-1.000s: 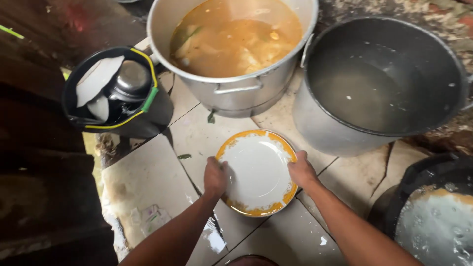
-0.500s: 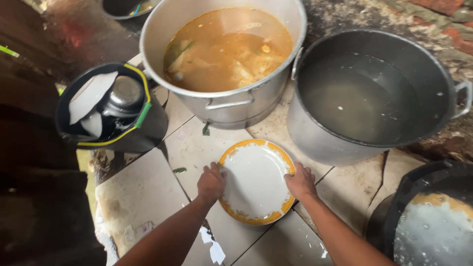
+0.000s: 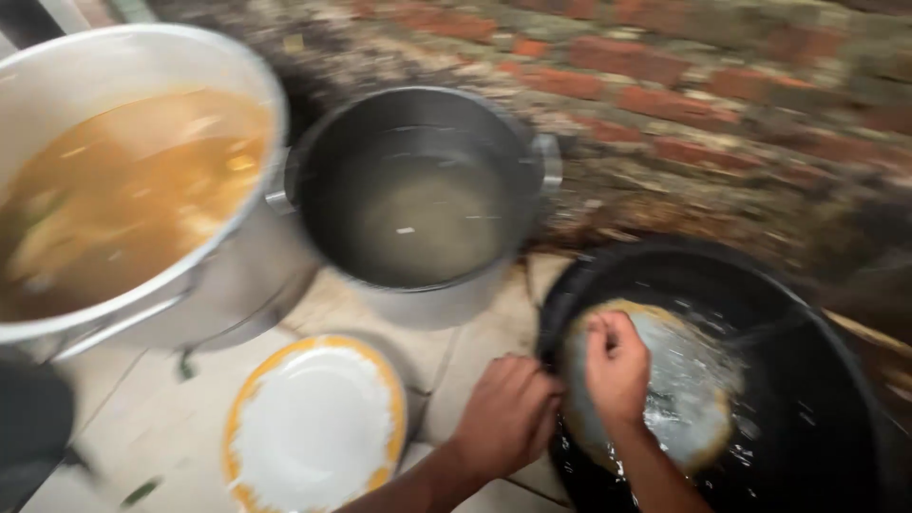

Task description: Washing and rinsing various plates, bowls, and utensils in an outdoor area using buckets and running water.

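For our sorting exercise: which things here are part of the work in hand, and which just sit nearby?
In use:
left hand
right hand
wet plate
black basin

Sitting nearby:
clean plate on the tiles
soup pot
dark pot of cloudy water
brick wall

Rough brick wall across the top, red bricks with pale, crumbling mortar, blurred by motion. Below it, pale tiled floor with dark joints, stained and wet in places, a small green leaf scrap near the lower left edge. Dim, warm light overall, brightest on the tiles. Dark shape at the left edge, too blurred to tell. At the far right, where wall meets ground, deep shadow. No window or furniture in view.
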